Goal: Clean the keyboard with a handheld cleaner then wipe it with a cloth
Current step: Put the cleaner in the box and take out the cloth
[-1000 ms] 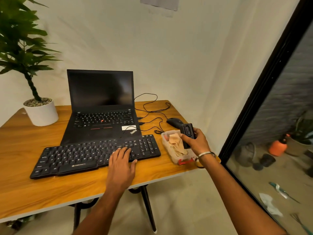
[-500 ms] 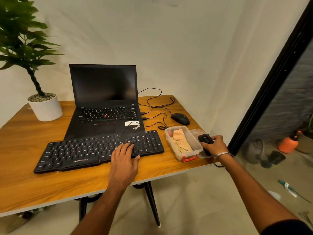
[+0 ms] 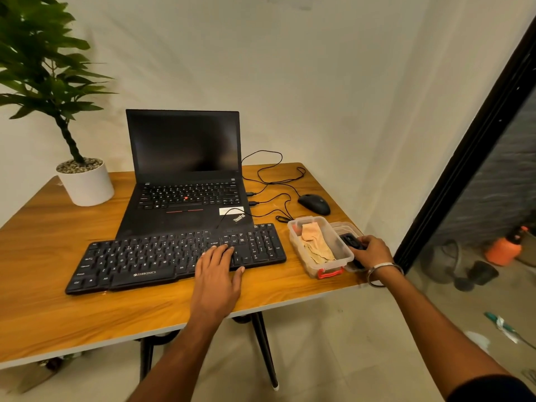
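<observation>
Wooden desk (image 3: pixel 43 262) under plain wall. Left hand (image 3: pixel 216 274) flat, fingers straight on Zebronics keyboard (image 3: pixel 145 256). Right hand (image 3: pixel 369 252) curled around black handheld cleaner (image 3: pixel 349 240), on clear lid beside plastic box (image 3: pixel 294 245) with cloth (image 3: pixel 314 242). Best to set down gently, then take cloth.

One keyboard (image 3: pixel 177 256), laptop (image 3: pixel 185 175), mouse (image 3: pixel 314 203), plant (image 3: pixel 58 111), seemingly one cloth (image 3: pixel 316 245).

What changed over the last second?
The right hand carried the handheld cleaner from above the clear box down to the box lid at the table's right edge, still gripping it. The left hand stayed flat on the keyboard; the cloth stayed in the box.
</observation>
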